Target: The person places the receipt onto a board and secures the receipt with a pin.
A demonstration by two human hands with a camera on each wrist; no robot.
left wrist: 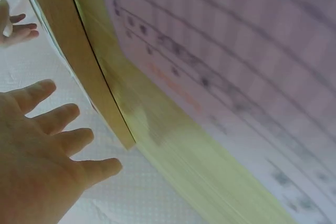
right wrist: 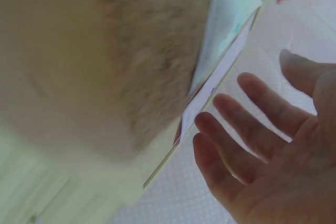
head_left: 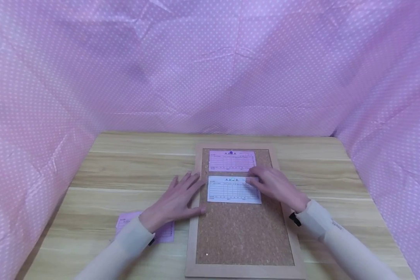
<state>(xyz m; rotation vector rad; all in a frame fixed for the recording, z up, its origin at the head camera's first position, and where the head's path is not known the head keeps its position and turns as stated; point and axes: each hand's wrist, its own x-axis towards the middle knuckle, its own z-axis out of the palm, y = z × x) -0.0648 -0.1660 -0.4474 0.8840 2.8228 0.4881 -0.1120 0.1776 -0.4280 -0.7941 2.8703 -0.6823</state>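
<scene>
Two printed paper forms, a pink form (head_left: 227, 166) above a white form (head_left: 225, 191), are carried by a rectangular, wood-framed brown cork board (head_left: 245, 237).
At left, loose pink printed paper (head_left: 167, 234) is partly covered from view by a pale left sleeve (head_left: 113, 254) over the light wooden table (head_left: 133, 167). The left hand (head_left: 176, 200) is spread at the board's left edge, fingers released. Centrally, a round purple pin (head_left: 231, 153) is seen near the pink form's top, a small pale pin (head_left: 232, 179) near the white form's. At right, the right hand (head_left: 274, 184) is held over the white form's right side, fingers loosely bent and released.
</scene>
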